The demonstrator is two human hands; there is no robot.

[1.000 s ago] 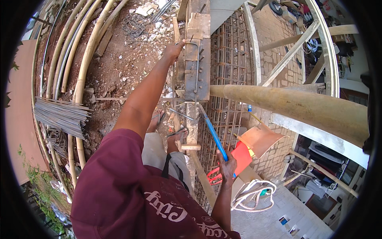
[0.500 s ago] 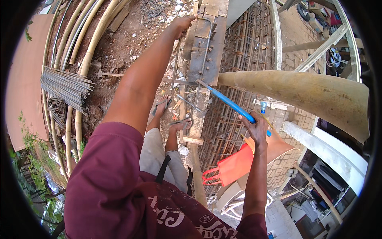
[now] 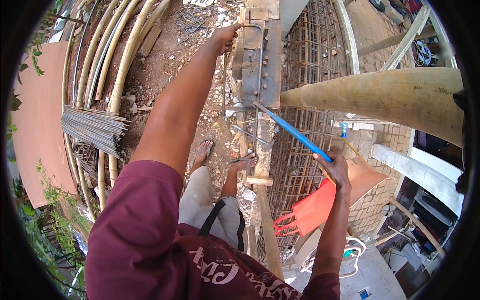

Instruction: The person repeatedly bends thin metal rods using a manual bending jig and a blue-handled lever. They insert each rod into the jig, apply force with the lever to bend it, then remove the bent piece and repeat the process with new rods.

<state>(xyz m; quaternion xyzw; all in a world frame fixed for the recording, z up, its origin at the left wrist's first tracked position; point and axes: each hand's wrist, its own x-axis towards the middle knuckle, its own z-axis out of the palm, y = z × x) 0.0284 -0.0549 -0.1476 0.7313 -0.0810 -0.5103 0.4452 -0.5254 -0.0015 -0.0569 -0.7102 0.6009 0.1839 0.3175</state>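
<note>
My left hand (image 3: 225,40) is closed around a bent steel bar (image 3: 261,55) near its corner at the far end of a bending bench. One leg of the bar runs down between the pegs on a dark steel plate (image 3: 272,75); another hangs below my left hand. On the right, my right hand (image 3: 334,169) grips the end of a long blue-handled bar bender (image 3: 300,136). The bender's bare metal head lies by the bar at the plate's near edge. Its exact fit on the bar is too small to tell.
A rebar cage (image 3: 310,75) runs right of the bench, under a thick bamboo pole (image 3: 380,92). An orange-red bag (image 3: 312,209) lies near my right forearm. Cut rods (image 3: 95,127) and bamboo poles (image 3: 125,70) lie left. My sandalled feet (image 3: 243,162) stand on rubble-strewn ground.
My right hand now sits at the handle's very end, where part of the handle stuck out past it before. My left hand keeps its grip. The whole view has shifted slightly.
</note>
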